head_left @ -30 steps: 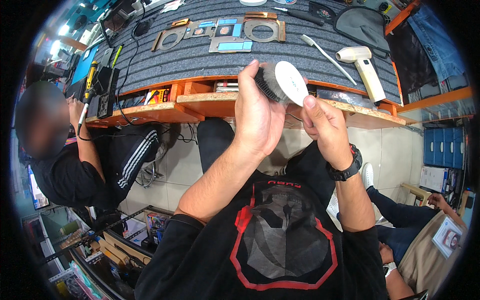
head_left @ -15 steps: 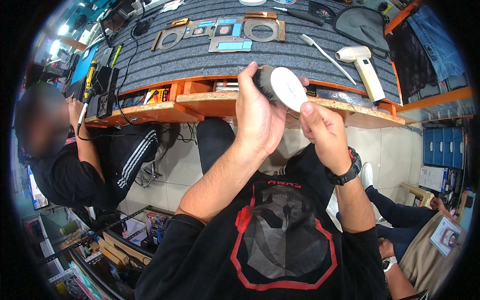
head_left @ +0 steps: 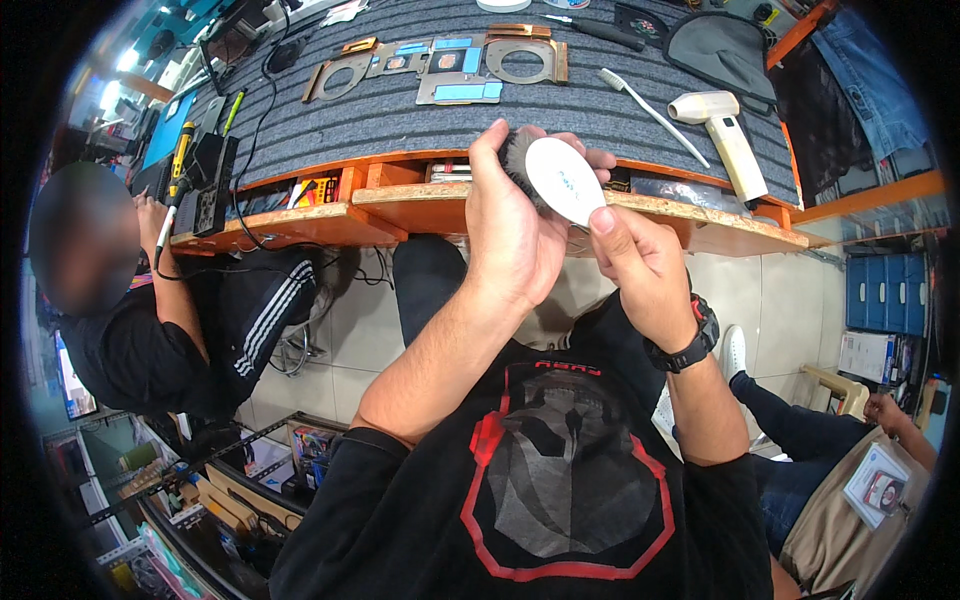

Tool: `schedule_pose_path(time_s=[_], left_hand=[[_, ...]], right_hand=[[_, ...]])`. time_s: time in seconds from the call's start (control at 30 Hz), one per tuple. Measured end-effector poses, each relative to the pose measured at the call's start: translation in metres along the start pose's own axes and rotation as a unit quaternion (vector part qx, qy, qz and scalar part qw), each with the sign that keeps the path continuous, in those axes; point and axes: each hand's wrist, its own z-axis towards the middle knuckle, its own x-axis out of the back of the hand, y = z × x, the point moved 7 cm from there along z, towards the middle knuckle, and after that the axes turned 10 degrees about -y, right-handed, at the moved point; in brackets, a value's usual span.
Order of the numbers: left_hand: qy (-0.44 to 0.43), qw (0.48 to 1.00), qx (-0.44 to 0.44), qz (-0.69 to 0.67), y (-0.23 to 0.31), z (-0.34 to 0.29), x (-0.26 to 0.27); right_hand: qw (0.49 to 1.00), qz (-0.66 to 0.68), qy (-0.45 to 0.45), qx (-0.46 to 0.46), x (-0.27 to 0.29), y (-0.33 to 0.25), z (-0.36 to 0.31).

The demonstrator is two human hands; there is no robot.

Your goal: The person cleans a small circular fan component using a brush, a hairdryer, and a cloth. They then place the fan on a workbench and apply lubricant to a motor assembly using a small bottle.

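Observation:
A white oval brush with dark bristles is held over the near edge of the workbench. My right hand pinches its narrow end, with the thumb on top of the white back. My left hand is curled palm up beneath the brush head, its thumb at the left and fingertips showing beyond the right side. Dark grey bristles or fins show along the brush's left edge. Whatever lies in the left palm is hidden by the brush. Beyond the hands lies a metal heatsink plate with two round openings and blue pads.
On the striped grey mat lie a white toothbrush and a cream handheld blower. A dark cloth pouch is at far right. Below are open wooden drawers. A co-worker sits left; another person is at lower right.
The brush has shifted slightly left and downward and turned, showing more of its white back. My right hand moved with it; my left hand stays nearly in place.

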Motion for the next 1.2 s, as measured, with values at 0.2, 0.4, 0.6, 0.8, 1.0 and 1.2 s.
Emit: schedule_pose_path(time_s=[0.2, 0.4, 0.6, 0.8, 1.0, 1.2], left_hand=[[-0.011, 1.0, -0.006, 0.023, 0.001, 0.002, -0.004], [-0.015, 1.0, -0.005, 0.013, 0.002, 0.004, 0.0], [-0.029, 1.0, 0.008, 0.002, 0.006, 0.003, -0.004], [-0.017, 1.0, 0.001, 0.011, 0.011, 0.005, 0.001], [-0.018, 0.997, -0.033, 0.064, 0.015, 0.001, -0.007], [-0.03, 0.991, -0.055, 0.117, 0.013, 0.0, -0.011]], right_hand=[[1.0, 0.019, -0.003, -0.005, 0.002, -0.001, 0.001], [1.0, 0.01, -0.006, -0.011, 0.007, -0.002, 0.003], [1.0, -0.003, -0.014, -0.015, 0.012, 0.003, 0.001], [0.998, 0.028, -0.04, -0.026, 0.01, 0.001, -0.001], [1.0, -0.01, -0.011, 0.01, 0.013, -0.001, -0.002], [0.998, 0.041, -0.048, -0.005, 0.008, 0.006, -0.006]])
